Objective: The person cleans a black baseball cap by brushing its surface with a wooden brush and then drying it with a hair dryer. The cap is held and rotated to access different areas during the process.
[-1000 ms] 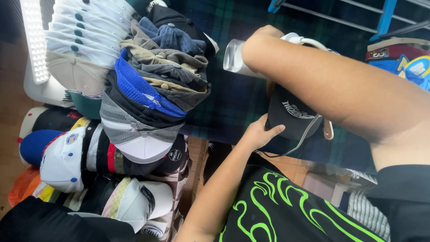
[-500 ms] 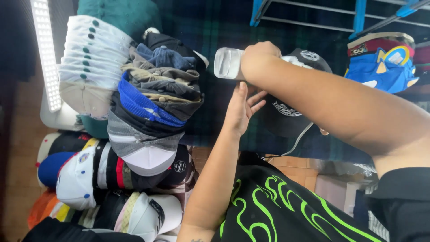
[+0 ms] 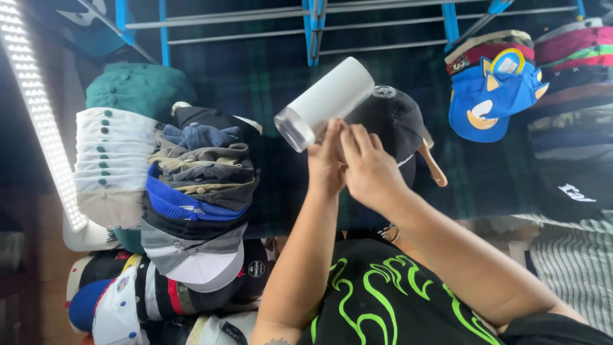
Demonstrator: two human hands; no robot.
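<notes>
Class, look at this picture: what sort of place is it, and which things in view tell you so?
Probably a cap stall or stockroom: a tall stack of caps, more caps on the right, and a blue metal rack behind. Both hands hold a white cylinder.

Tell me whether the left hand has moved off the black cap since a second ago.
Yes. The left hand rose from the black cap, lying on the plaid cloth, up to the white cylinder.

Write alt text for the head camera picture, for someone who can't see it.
Both hands, the left hand and right hand, hold a white roller above a black cap lying on dark plaid cloth. Stacks of caps sit to the left, a blue cap to the right.
</notes>
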